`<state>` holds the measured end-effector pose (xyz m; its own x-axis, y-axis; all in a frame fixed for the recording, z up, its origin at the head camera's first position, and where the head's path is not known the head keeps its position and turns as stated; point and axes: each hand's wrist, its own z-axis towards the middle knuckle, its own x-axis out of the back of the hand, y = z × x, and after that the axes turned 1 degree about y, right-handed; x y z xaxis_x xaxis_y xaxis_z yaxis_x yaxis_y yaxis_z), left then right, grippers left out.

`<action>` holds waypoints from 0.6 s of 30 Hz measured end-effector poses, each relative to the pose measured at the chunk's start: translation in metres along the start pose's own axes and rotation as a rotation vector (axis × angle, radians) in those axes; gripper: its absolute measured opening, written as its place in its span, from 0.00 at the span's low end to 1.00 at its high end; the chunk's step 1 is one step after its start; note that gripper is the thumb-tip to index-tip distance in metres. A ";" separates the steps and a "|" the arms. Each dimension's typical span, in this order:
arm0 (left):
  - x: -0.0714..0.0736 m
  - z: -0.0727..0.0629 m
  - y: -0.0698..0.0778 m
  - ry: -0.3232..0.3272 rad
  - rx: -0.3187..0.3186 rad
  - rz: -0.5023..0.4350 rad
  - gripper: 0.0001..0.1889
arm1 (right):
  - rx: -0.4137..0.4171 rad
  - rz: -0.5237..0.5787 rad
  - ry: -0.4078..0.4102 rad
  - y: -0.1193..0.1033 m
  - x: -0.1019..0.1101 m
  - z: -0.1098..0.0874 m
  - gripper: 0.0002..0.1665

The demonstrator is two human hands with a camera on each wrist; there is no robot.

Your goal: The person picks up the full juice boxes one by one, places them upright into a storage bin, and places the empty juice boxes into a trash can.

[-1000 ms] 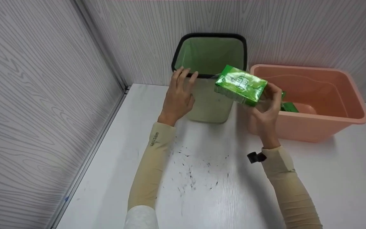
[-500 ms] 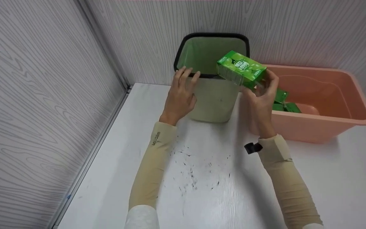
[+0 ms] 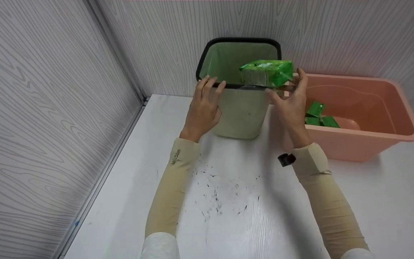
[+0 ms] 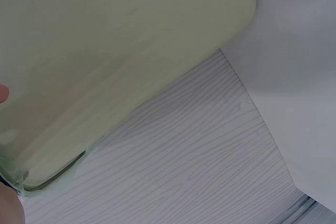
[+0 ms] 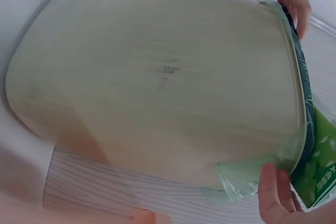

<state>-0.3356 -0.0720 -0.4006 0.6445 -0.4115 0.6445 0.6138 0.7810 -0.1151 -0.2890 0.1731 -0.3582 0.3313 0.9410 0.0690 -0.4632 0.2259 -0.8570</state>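
A pale green trash bin [image 3: 241, 113] with a black rim and a thin plastic liner stands against the back wall. My left hand [image 3: 202, 108] holds its front rim at the left, fingers hooked over the edge. A glossy green printed box [image 3: 266, 72] tilts at the right of the bin's mouth, overlapping the rim in the head view. My right hand [image 3: 290, 104] is right beside the box's right end, thumb and fingers spread apart. In the right wrist view, the box [image 5: 321, 158] lies past the rim, and my right hand [image 5: 286, 203] is by the loose liner [image 5: 239, 179].
A pink plastic tub [image 3: 365, 144] stands to the right of the bin, with several small green boxes [image 3: 328, 121] inside. Dark marks [image 3: 216, 201] spot the white tabletop. A wood-grain panel [image 3: 41, 126] borders the left side.
My right hand has carried the box up and left from beside the pink tub to the bin's mouth; the box has tipped and the fingers have spread. The left hand has stayed put.
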 end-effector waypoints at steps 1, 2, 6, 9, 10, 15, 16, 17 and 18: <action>0.000 0.000 0.000 0.000 0.002 -0.001 0.28 | 0.001 -0.003 -0.012 0.001 0.001 -0.001 0.50; 0.000 0.001 0.000 -0.001 0.003 -0.002 0.28 | 0.002 0.001 -0.023 0.001 0.003 -0.003 0.50; 0.002 0.002 -0.002 -0.016 -0.005 -0.009 0.28 | 0.004 0.047 -0.036 0.006 0.011 -0.012 0.47; 0.004 0.001 -0.004 -0.023 -0.016 -0.011 0.28 | 0.000 0.054 -0.038 0.013 0.020 -0.023 0.42; 0.006 -0.001 -0.004 -0.022 -0.018 -0.010 0.29 | 0.000 0.044 -0.039 0.015 0.024 -0.027 0.41; 0.014 -0.016 -0.005 0.001 -0.012 -0.001 0.30 | 0.017 0.037 -0.039 0.023 0.046 -0.047 0.37; 0.016 -0.021 -0.004 0.002 -0.007 0.001 0.31 | 0.022 0.030 -0.040 0.023 0.051 -0.050 0.37; 0.019 -0.027 -0.004 0.003 0.001 0.001 0.31 | 0.030 0.025 -0.045 0.023 0.057 -0.054 0.36; 0.022 -0.033 -0.003 -0.002 0.012 0.002 0.32 | 0.038 0.013 -0.048 0.023 0.063 -0.058 0.35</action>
<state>-0.3084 -0.0983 -0.4111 0.6449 -0.4090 0.6456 0.6071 0.7873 -0.1077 -0.2311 0.2226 -0.4038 0.2853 0.9548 0.0829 -0.4988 0.2218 -0.8379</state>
